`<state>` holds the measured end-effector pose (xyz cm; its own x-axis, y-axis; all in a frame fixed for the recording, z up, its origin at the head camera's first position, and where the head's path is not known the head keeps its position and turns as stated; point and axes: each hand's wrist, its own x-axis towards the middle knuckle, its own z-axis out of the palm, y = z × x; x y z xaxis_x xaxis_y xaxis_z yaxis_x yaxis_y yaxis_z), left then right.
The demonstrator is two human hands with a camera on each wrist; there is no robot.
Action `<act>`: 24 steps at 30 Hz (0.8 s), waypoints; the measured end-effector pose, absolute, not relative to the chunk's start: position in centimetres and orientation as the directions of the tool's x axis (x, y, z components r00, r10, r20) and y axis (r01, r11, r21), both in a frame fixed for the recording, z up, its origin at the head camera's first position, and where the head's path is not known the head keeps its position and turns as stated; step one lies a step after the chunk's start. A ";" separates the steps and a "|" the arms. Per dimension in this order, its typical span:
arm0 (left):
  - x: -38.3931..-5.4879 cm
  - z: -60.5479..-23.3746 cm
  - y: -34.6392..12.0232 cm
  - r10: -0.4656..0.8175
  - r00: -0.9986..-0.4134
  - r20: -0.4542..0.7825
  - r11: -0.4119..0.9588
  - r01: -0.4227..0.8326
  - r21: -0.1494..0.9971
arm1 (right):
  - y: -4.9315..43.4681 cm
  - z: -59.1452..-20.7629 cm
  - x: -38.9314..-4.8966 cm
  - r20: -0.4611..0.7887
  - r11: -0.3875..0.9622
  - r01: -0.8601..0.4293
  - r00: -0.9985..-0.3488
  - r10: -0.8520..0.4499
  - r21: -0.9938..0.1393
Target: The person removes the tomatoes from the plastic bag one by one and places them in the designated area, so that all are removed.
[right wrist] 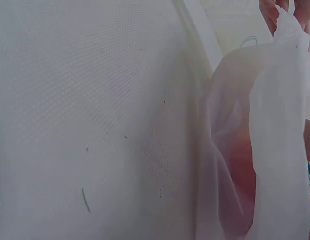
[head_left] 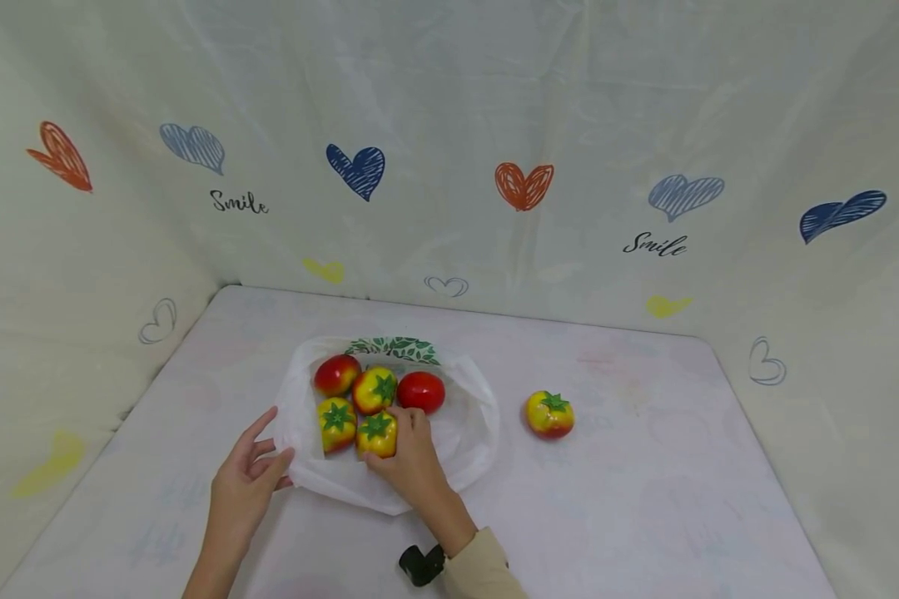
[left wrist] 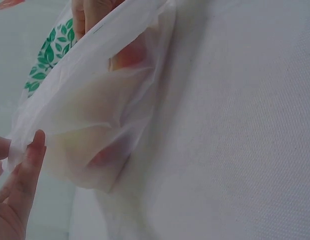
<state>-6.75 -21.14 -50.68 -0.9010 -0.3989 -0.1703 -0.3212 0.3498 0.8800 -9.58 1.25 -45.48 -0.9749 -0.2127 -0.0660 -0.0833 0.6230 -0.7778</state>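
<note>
A white plastic bag [head_left: 479, 424] with a green leaf print lies wide open on the table. My left hand [head_left: 245, 478] pinches its left rim between thumb and fingers; the left wrist view shows the fingers [left wrist: 32, 155] on the film. My right hand [head_left: 415, 462] reaches into the bag and grips a yellow-and-red fruit with a green star-shaped calyx [head_left: 377, 434], thumb in front and fingers behind. Beside it in the bag lie several more fruits, among them a plain red fruit [head_left: 421, 392] and a red-and-yellow fruit [head_left: 337, 375]. In the right wrist view the bag wall hides most of that hand.
One more yellow-and-red fruit [head_left: 549, 415] with a green calyx sits on the table [head_left: 644, 482], right of the bag. A black object [head_left: 422, 566] shows beside the right sleeve. Behind the table hangs a pale curtain [head_left: 449, 100] printed with hearts.
</note>
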 end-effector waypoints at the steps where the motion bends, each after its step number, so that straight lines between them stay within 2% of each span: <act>1: -6.7 -50.6 -21.2 -0.398 -0.902 -0.171 0.346 -0.320 0.882 | 1.2 -45.5 -9.5 -0.062 0.623 -0.086 -0.975 -0.212 -0.777; 10: -6.2 -49.5 -21.0 -0.337 -0.930 -0.147 0.335 -0.264 0.905 | 1.2 -45.6 -9.3 -0.031 0.630 -0.115 -0.976 -0.216 -0.768; 24: -6.6 -50.4 -21.2 -0.374 -0.911 -0.173 0.333 -0.306 0.892 | 1.7 -45.0 -8.8 0.018 0.602 -0.146 -0.977 -0.214 -0.785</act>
